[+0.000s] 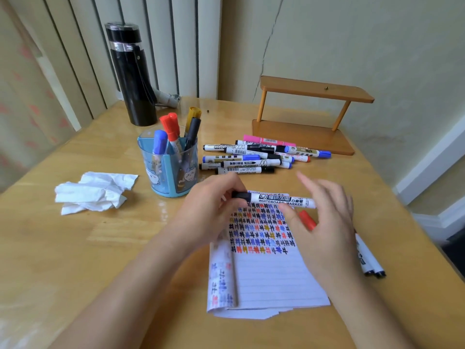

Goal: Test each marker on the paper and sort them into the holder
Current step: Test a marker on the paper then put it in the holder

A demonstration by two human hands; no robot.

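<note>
Head view: four markers [171,129] stand in holder [161,176].

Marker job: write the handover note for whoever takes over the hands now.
Left hand grips the black cap end of a whiteboard marker above the paper; right hand open beside its tail.
Done: four markers stand in the holder; rows of test marks fill the paper's top.
Left: the pile behind the paper, a red marker under the right hand, two markers at far right.
</note>
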